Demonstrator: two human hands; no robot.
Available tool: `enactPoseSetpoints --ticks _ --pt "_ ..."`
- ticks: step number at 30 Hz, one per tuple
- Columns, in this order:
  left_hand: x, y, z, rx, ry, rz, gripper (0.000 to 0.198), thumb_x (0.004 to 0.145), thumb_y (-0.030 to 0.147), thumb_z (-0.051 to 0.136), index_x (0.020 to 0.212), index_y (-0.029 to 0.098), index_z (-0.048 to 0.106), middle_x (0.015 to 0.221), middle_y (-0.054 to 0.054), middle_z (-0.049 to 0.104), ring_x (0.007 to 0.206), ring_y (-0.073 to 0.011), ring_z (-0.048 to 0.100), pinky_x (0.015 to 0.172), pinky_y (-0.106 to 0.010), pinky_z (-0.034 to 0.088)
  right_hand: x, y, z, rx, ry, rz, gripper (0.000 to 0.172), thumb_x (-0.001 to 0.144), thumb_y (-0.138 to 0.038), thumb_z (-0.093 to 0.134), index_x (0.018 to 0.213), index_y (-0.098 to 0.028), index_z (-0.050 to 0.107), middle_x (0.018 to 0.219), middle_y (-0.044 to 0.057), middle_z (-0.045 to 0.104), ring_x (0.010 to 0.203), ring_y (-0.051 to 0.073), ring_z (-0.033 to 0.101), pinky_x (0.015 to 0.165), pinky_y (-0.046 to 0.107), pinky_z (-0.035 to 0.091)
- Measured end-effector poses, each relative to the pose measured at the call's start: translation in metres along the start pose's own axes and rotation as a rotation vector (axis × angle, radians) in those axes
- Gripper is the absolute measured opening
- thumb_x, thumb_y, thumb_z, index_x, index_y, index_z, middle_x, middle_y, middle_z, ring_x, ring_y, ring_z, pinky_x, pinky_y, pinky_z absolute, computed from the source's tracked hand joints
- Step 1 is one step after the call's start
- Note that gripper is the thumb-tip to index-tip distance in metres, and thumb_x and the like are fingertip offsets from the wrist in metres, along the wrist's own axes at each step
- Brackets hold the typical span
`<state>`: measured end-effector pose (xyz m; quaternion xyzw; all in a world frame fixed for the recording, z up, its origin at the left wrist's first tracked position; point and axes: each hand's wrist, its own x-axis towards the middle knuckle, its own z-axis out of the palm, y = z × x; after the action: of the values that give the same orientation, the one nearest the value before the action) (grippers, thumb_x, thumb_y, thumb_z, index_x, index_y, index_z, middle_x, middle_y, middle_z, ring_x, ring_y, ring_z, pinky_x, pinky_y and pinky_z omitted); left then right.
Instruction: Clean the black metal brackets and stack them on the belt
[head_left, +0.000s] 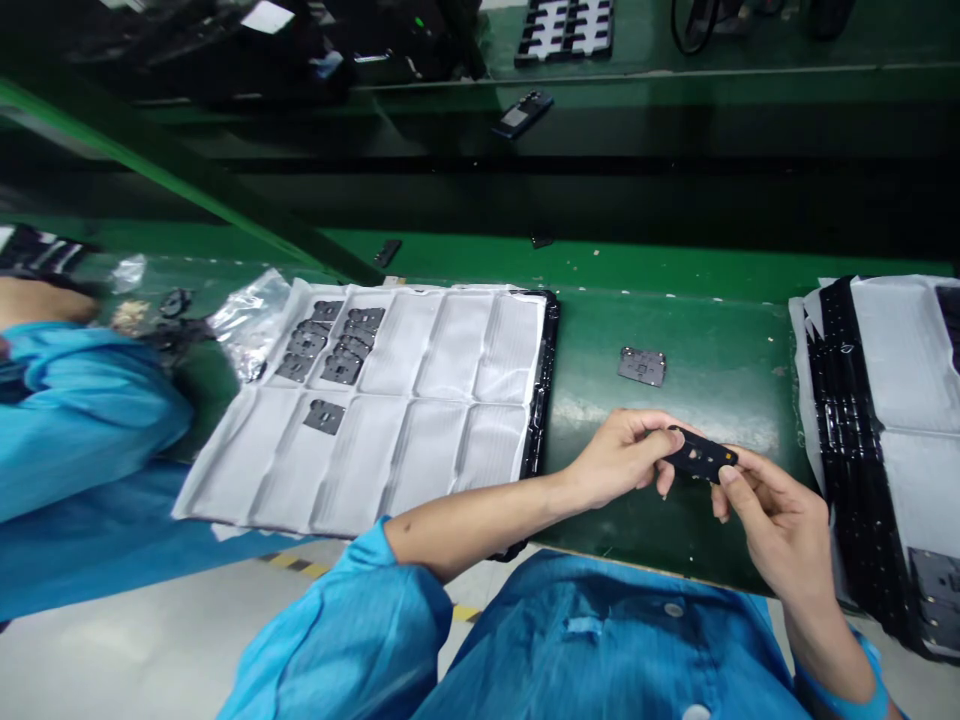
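A small black plastic part (703, 456) with cut-out openings and a yellow spot is held up over the green bench. My left hand (628, 452) pinches its left end between thumb and fingers. At the opposite end, my right hand (772, 505) grips it the same way. Just beyond my hands, a grey-black rectangular plate (642, 366) lies flat on the bench. To my left sits a white-lined compartment tray (435, 450); several dark plates (352, 345) rest in its far left compartments, and a single dark plate (325, 416) lies in a near one.
Stacked black trays with white lining (862, 400) stand at the right. A clear plastic bag (251, 320) lies beyond the left tray. A co-worker's blue sleeve (82, 400) reaches in at far left. On the shelf edge is a phone-like piece (523, 114); a green beam (225, 190) slants across.
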<state>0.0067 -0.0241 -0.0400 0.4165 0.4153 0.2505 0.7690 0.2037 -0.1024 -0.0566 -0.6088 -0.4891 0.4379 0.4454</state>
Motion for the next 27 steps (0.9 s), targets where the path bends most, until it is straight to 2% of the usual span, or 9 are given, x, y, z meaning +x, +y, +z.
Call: enactPoseSetpoints --ticks 8,13,21,27 --pt "-0.0048 0.0004 0.0022 0.03 0.004 0.063 0.036 0.096 0.043 0.068 0.108 0.01 0.08 0.057 0.001 0.061 0.045 -0.0087 0.056 0.043 -0.018 0.032 -0.0009 0.0002 0.001 -0.015 0.014 -0.015 0.028 0.103 -0.041 0.07 0.113 -0.018 0.083 0.06 -0.002 0.062 0.05 0.014 0.059 0.05 0.025 0.053" --pt "-0.0038 -0.0019 0.0024 0.043 0.015 0.083 0.037 0.096 0.043 0.067 0.107 0.011 0.081 0.062 0.0 0.063 0.047 -0.01 0.06 0.043 -0.019 0.032 -0.0013 -0.0012 0.0007 -0.063 0.006 -0.057 0.026 0.104 -0.036 0.068 0.118 -0.019 0.082 0.066 -0.002 0.062 0.053 0.014 0.058 0.05 0.025 0.05" --pt "-0.0058 -0.0022 -0.0014 0.067 0.02 0.057 0.037 0.096 0.037 0.059 0.105 0.007 0.081 0.054 -0.002 0.066 0.04 -0.0077 0.048 0.044 -0.019 0.032 -0.0016 -0.0085 -0.0021 -0.23 -0.037 -0.267 0.021 0.104 -0.024 0.065 0.117 -0.024 0.083 0.075 0.001 0.062 0.062 0.017 0.06 0.063 0.03 0.053" --pt "-0.0073 -0.0062 -0.0008 0.087 0.06 0.078 0.037 0.096 0.039 0.061 0.103 0.008 0.079 0.055 -0.003 0.069 0.042 -0.0092 0.054 0.045 -0.019 0.037 -0.0002 -0.0079 0.0012 -0.167 -0.088 -0.227 0.022 0.105 -0.023 0.064 0.12 -0.023 0.08 0.083 0.002 0.069 0.062 0.015 0.064 0.062 0.028 0.054"
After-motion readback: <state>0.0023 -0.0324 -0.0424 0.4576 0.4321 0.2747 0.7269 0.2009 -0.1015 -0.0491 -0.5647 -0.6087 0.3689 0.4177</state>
